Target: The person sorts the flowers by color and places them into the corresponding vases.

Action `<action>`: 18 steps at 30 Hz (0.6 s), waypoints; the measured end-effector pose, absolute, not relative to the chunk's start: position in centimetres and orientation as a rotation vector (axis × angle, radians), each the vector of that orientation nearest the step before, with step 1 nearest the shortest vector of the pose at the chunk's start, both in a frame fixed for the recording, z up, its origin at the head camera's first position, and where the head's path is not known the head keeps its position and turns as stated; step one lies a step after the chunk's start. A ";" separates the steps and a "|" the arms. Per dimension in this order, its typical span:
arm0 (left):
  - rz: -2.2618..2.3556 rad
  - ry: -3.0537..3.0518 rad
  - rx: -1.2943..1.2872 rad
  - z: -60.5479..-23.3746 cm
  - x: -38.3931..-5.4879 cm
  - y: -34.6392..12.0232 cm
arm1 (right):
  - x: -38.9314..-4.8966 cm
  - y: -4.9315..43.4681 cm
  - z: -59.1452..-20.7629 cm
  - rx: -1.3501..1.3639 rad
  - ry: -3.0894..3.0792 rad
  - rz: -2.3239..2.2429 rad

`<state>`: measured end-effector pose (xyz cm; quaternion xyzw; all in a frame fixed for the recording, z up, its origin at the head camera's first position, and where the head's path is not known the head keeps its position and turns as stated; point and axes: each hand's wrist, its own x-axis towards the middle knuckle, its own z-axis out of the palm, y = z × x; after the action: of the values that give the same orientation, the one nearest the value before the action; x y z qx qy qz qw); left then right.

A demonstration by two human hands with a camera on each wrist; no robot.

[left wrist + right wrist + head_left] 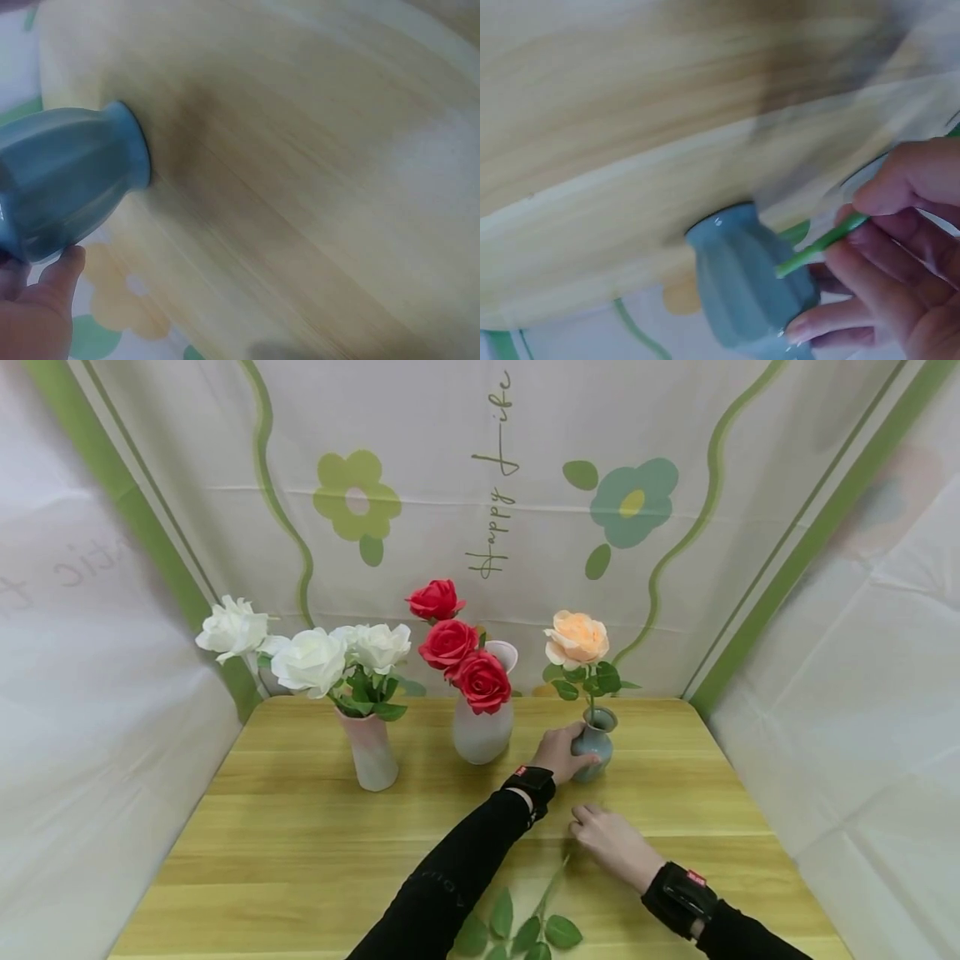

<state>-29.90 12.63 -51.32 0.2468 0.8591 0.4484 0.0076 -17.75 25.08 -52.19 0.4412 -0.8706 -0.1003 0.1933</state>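
A small blue-grey ribbed vase [592,745] stands upright on the table at the right, with one peach rose [577,639] in it. My left hand [561,754] holds this vase from its left side, thumb across the front. Nearer to me, my right hand [615,845] pinches the end of a green stem [821,247] between thumb and fingers. The stem's tip points toward the vase in the right wrist view. Leaves [527,933] on that stem reach the bottom edge of the head view; its other end is out of view.
A white vase [480,739] with red roses [483,681] stands at the back middle. Left of it, a pink-and-white vase [372,760] holds white roses [309,662]. Behind the wooden table [247,827] hangs a printed cloth [435,460], with more white cloth along both sides.
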 end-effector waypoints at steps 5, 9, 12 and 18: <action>1.399 2.709 0.784 -51.4 -30.0 12.5 | -18.1 26.2 -51.8 1.288 -2.373 -0.167; 1.402 2.710 0.782 -51.3 -30.1 12.5 | -18.6 27.3 -51.5 1.288 -2.310 -0.003; 1.405 2.708 0.776 -51.3 -30.2 12.5 | -19.1 28.0 -51.2 1.261 -2.270 0.105; 1.398 2.715 0.768 -51.3 -30.2 12.5 | -19.9 29.3 -50.5 1.198 -2.268 0.268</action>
<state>-30.21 12.54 -51.25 0.2439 0.8622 0.4440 -0.0037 -19.88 29.31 -50.54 0.4463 -0.8449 0.0998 0.2775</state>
